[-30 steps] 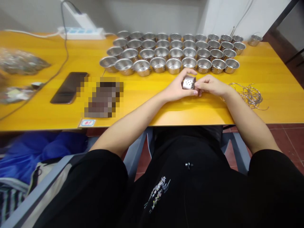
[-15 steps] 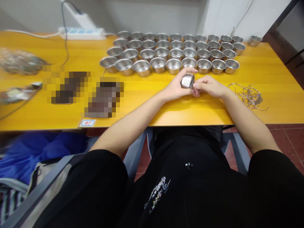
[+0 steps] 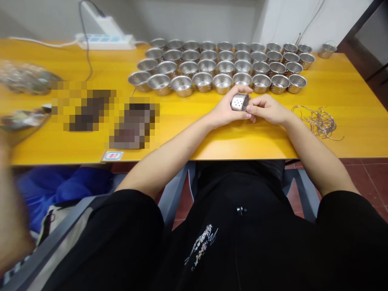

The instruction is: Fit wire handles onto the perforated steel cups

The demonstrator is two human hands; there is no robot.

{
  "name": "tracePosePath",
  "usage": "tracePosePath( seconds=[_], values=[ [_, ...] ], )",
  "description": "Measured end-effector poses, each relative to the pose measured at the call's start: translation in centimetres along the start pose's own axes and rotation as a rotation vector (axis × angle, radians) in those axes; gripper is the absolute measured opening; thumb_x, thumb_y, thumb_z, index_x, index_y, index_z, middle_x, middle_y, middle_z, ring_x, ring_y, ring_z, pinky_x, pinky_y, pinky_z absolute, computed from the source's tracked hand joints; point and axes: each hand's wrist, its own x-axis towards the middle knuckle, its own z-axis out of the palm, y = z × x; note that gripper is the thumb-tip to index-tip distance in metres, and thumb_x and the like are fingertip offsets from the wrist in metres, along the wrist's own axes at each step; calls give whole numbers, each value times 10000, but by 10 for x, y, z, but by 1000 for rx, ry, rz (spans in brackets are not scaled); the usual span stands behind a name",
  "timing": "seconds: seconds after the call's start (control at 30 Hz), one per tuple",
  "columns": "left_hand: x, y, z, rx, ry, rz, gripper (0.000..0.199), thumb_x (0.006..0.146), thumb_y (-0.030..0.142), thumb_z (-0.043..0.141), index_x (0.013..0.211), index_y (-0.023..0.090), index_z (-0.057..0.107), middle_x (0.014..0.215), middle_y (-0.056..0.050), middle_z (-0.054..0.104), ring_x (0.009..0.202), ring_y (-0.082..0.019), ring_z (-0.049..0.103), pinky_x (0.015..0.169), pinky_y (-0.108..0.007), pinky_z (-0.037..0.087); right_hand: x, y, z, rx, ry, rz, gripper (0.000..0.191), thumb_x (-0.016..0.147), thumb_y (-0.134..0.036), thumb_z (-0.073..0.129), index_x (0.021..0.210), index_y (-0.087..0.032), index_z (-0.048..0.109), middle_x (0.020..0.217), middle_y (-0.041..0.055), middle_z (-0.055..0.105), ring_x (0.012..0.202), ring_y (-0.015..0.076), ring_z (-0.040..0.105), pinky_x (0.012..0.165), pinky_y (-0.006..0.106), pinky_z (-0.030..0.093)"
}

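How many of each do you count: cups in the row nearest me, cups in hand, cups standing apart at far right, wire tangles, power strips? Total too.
Front-row perforated metal cups: 9
Held perforated metal cup, in the left hand: 1
Lone metal cup, far right: 1
Metal wire tangle: 1
White power strip: 1
Total: 13

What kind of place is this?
It looks like an indoor workroom, maybe a small workshop: rows of metal cups with little holes stand on a yellow table, and a tangle of wire lies on it too.
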Motion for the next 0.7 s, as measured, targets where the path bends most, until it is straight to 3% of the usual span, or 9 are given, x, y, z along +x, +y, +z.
tracePosePath(
  seconds=[0.2, 0.5, 0.7],
  values=[
    [0, -1, 2, -69, -27, -19, 1121, 727, 891, 1158, 1559, 305, 690, 1254, -52, 757, 977, -224, 774, 875, -409, 662, 0, 5, -1, 47, -16, 18, 786, 1021, -940, 1047, 924, -176, 890, 799, 59, 840, 687, 140, 749, 702, 220, 641],
    [1, -2, 6, -129, -26, -58, 1232, 722, 988, 1170, 1595, 319, 613, 1038, -3, 773, 791, -217, 800, 713, -380, 629, 0, -3, 6, 86, -3, 43, 784, 981, -931, 1085, 895, -184, 862, 849, 65, 866, 691, 145, 772, 692, 219, 663],
    [3, -5, 2, -63, -21, -32, 1202, 760, 1010, 1142, 1579, 288, 640, 1088, -36, 787, 844, -234, 815, 765, -411, 672, 1, -2, 6, 127, 25, 56, 775, 1037, -925, 1042, 902, -191, 832, 877, 67, 874, 684, 145, 764, 678, 231, 666]
  ],
)
